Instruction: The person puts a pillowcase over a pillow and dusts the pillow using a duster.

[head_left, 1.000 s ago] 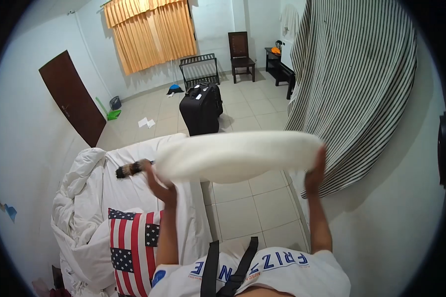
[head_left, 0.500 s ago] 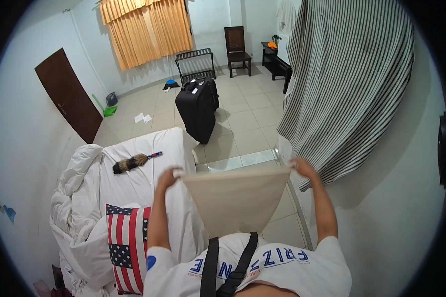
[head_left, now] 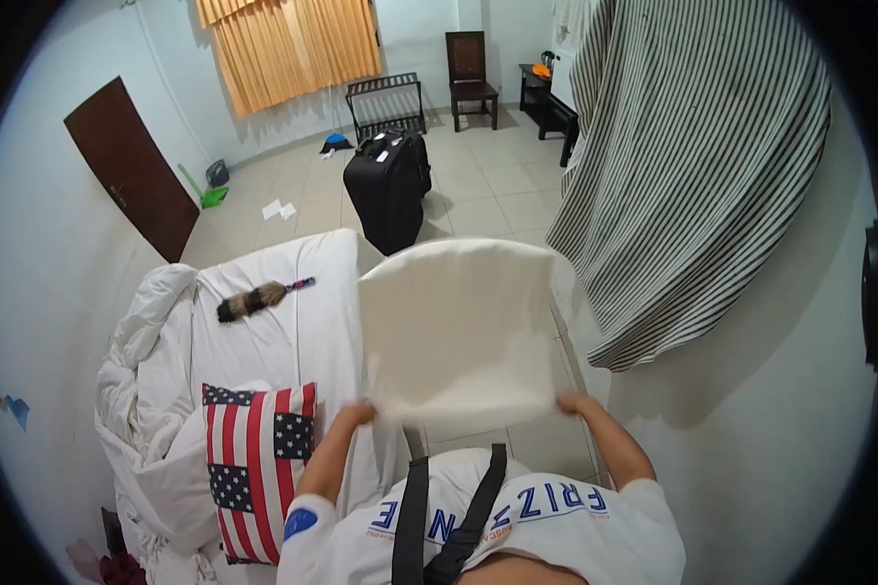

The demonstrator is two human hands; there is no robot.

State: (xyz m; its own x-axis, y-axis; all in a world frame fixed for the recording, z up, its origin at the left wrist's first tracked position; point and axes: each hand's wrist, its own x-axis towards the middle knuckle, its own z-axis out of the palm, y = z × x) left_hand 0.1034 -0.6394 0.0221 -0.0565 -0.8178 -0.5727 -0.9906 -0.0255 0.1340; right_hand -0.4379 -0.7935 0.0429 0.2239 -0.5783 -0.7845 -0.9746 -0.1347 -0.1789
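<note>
A plain cream cloth (head_left: 463,331), roughly square, billows out in front of me with its far edge arched upward. My left hand (head_left: 359,413) is closed on its near left corner, beside the bed. At the near right corner my right hand (head_left: 578,404) grips the same cloth. Its near edge is stretched between both hands and slightly blurred. Left of the cloth, the bed (head_left: 307,361) carries a flag-patterned pillow (head_left: 260,468) and a furry brown duster (head_left: 254,302) with a coloured handle.
A black suitcase (head_left: 388,195) stands on the tiled floor beyond the cloth. A striped curtain (head_left: 702,185) hangs on the right. Rumpled white bedding (head_left: 151,390) lies along the bed's left side. Farther back are a chair (head_left: 468,83) and a luggage rack (head_left: 385,102).
Both hands have come down and closer to my body. The cloth hung down from them before; now it swings outward and up, away from me.
</note>
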